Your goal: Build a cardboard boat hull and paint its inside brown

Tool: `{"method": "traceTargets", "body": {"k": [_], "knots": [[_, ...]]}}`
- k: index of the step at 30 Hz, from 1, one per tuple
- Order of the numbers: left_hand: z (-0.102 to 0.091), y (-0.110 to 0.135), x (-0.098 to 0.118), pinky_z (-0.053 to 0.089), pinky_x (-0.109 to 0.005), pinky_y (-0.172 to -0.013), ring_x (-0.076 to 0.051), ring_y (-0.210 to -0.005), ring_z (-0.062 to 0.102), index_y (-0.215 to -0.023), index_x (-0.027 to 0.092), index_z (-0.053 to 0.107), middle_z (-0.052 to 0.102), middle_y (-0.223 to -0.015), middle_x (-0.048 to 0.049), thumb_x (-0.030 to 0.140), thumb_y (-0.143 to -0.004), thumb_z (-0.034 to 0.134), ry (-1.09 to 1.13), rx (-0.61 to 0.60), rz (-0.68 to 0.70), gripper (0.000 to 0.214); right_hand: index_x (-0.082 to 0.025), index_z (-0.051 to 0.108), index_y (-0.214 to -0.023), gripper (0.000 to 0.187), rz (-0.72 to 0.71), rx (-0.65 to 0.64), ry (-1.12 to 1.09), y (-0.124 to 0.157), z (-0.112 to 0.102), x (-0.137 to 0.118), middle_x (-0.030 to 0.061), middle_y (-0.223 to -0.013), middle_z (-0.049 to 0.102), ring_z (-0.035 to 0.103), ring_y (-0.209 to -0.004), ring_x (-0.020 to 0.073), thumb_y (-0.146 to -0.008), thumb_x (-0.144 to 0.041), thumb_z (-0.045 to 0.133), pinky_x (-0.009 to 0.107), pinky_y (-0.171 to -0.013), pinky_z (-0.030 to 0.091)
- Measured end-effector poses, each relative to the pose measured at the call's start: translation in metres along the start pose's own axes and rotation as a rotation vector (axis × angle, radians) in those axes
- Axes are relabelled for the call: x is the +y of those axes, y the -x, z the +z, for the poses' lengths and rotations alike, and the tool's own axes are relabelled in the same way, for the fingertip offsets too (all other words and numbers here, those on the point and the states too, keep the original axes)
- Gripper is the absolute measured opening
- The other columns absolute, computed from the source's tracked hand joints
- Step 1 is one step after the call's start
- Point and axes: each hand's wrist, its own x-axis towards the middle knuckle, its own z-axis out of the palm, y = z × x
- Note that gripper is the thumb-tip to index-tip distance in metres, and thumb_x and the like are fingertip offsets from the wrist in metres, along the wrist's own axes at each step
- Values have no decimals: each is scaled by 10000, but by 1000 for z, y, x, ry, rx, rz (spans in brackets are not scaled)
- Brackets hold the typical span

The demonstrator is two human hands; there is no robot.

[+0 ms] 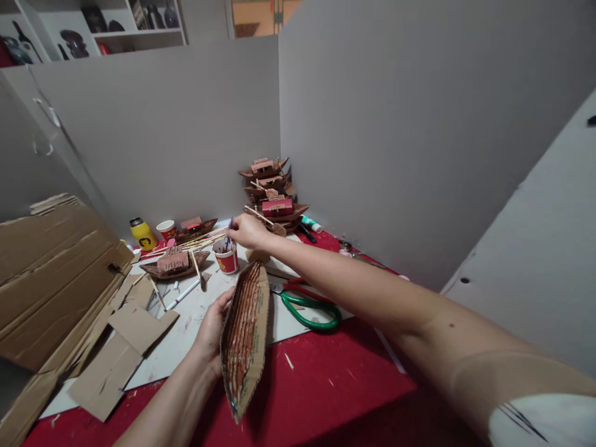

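Observation:
My left hand grips a long cardboard boat hull from its left side; the hull's inside is painted reddish brown. My right hand reaches forward over a small red and white paper cup and pinches a thin blue-handled brush that stands in the cup. Green-handled scissors lie just right of the hull on the white board.
A stack of finished brown boat models stands in the far corner. More boats, wooden sticks, a yellow bottle and a second cup lie at the left. Cardboard sheets cover the left side. Grey partition walls enclose the red table.

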Motion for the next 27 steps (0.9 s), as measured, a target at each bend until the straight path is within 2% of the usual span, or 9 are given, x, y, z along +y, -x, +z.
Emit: {"method": "traceTargets", "body": {"k": [6,10,13,15,20,22,24,27], "knots": [[1,3,0,577,-326,-594,-237,-566,703,-1041,81,673,739,-652,-90,296,-851,521,-8,-15,-22,325,-151,582,-1118,264,1,33,-76,3,3,-5,73,-1119,604,613,-944,191,-915,-316,549,385,-804,525],[-3,0,-1,580,-332,-592,-238,-553,700,-1046,96,672,740,-651,-84,314,-828,563,2,-17,-10,328,-122,653,-906,173,18,177,-191,7,-1,-3,66,-925,672,624,-885,185,-900,-256,544,351,-815,488],[-4,0,-1,581,-339,-592,-245,-560,703,-1060,96,668,739,-649,-87,313,-828,563,3,-25,-23,335,-115,668,-775,173,58,263,-313,9,-1,3,79,-842,690,623,-862,190,-865,-213,556,301,-800,461],[-3,1,0,581,-348,-593,-250,-566,704,-1069,86,664,736,-646,-96,320,-846,533,5,-32,-40,348,-111,663,-793,184,107,285,-419,9,2,9,76,-863,684,623,-845,178,-876,-238,558,291,-776,474],[4,7,3,581,-356,-589,-253,-574,705,-1111,71,639,736,-662,-112,344,-893,445,26,-23,-34,400,-139,571,-1125,276,300,249,-750,12,7,20,73,-1082,613,623,-895,178,-921,-322,539,370,-764,536],[5,7,4,581,-350,-590,-249,-576,706,-1127,72,630,736,-665,-108,334,-894,445,35,-9,-9,396,-146,547,-1174,307,367,249,-878,17,4,23,84,-1139,590,612,-948,197,-918,-316,544,393,-795,531],[6,7,4,582,-342,-599,-245,-589,708,-1133,77,628,738,-670,-102,326,-891,453,46,3,17,388,-145,555,-1157,295,414,260,-997,26,-2,25,76,-1111,599,618,-918,186,-918,-318,545,376,-772,537],[4,6,5,585,-334,-607,-244,-608,710,-1113,81,642,737,-666,-96,324,-880,474,68,16,54,376,-98,596,-947,194,436,271,-1154,45,-13,30,55,-861,636,606,-664,101,-947,-254,481,227,-571,513]]}}
